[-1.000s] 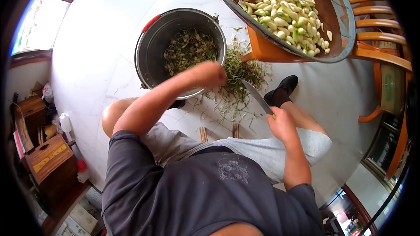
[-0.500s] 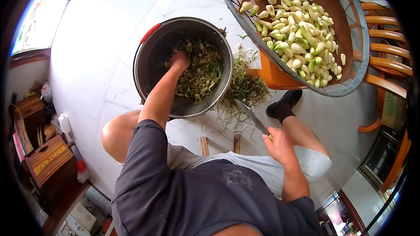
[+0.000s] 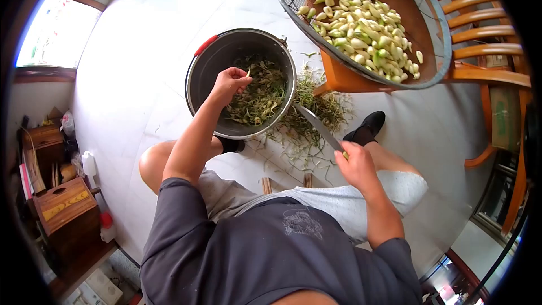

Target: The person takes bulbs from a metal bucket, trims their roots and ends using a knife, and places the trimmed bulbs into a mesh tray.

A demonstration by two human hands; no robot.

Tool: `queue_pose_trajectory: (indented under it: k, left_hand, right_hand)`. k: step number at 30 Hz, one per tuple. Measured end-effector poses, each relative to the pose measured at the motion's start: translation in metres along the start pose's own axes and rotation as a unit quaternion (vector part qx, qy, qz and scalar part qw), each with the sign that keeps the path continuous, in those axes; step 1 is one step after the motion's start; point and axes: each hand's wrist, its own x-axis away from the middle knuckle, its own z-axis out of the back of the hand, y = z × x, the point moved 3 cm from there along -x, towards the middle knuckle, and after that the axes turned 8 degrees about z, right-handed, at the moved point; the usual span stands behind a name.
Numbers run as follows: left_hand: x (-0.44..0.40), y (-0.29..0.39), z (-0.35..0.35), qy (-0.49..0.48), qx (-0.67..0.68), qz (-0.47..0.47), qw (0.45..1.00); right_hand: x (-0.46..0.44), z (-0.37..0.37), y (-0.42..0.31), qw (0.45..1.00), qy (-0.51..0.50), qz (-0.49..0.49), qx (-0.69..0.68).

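Note:
My left hand (image 3: 230, 83) is above the metal bucket (image 3: 192, 96), its thumb and fingers closed on a small pale green bulb (image 3: 248, 73). Inside the bucket lie untrimmed bulbs (image 3: 262, 90) with tangled green and brown stems. My right hand (image 3: 358, 165) grips a knife (image 3: 320, 126) by its handle, the long blade pointing toward the bucket's rim. A bit of green shows by the right fingers, too small to make out. Under the blade, trimmed stems and roots (image 3: 316, 104) are heaped on the floor beside the bucket.
A wide mesh basket (image 3: 446, 51) of cleaned white-green bulbs (image 3: 367, 31) rests on an orange-brown chair (image 3: 341, 76) at upper right. More wooden chair slats (image 3: 488, 51) stand beyond it. Wooden stool legs (image 3: 267, 185) show below the bucket; a wooden cabinet (image 3: 65, 203) is at left.
My left hand has come up out of the stems in the bucket with a small bulb. The knife stays in my right hand. The whole view has shifted somewhat.

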Motion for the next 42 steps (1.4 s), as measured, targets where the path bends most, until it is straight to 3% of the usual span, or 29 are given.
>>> queue_pose_trajectory:
  k: [6, 9, 13, 17, 26, 30, 32, 35, 42]
  left_hand:
    - [0.084, 0.026, -0.063, -0.092, 0.108, -0.028, 0.989]
    - [0.110, 0.026, -0.090, -0.126, 0.161, -0.040, 0.978]
    - [0.132, 0.024, -0.112, -0.136, 0.141, -0.041, 0.980]
    - [0.145, 0.026, -0.126, -0.085, 0.044, -0.072, 0.993]
    - [0.150, 0.028, -0.139, -0.040, -0.003, -0.078, 0.996]
    - [0.145, 0.025, -0.142, -0.043, -0.008, -0.077, 0.996]
    - [0.141, 0.021, -0.144, -0.065, 0.028, -0.060, 0.996]
    - [0.140, 0.020, -0.146, -0.125, 0.168, -0.021, 0.978]
    - [0.141, 0.022, -0.148, -0.233, 0.328, 0.057, 0.914]
  right_hand:
    - [0.004, 0.005, -0.017, 0.984, 0.124, 0.113, -0.059]
    - [0.004, -0.001, -0.010, 0.978, 0.118, 0.167, -0.036]
    - [0.007, 0.001, -0.018, 0.966, 0.145, 0.212, -0.008]
    - [0.013, 0.003, -0.023, 0.960, 0.145, 0.240, 0.008]
    - [0.021, 0.005, -0.023, 0.953, 0.157, 0.251, 0.056]
    - [0.022, 0.004, -0.019, 0.963, 0.157, 0.209, 0.063]
    - [0.022, -0.006, 0.000, 0.970, 0.147, 0.172, 0.086]
    - [0.018, -0.006, 0.034, 0.994, 0.042, -0.002, 0.100]
    - [0.022, 0.008, 0.026, 0.987, 0.112, 0.088, 0.076]
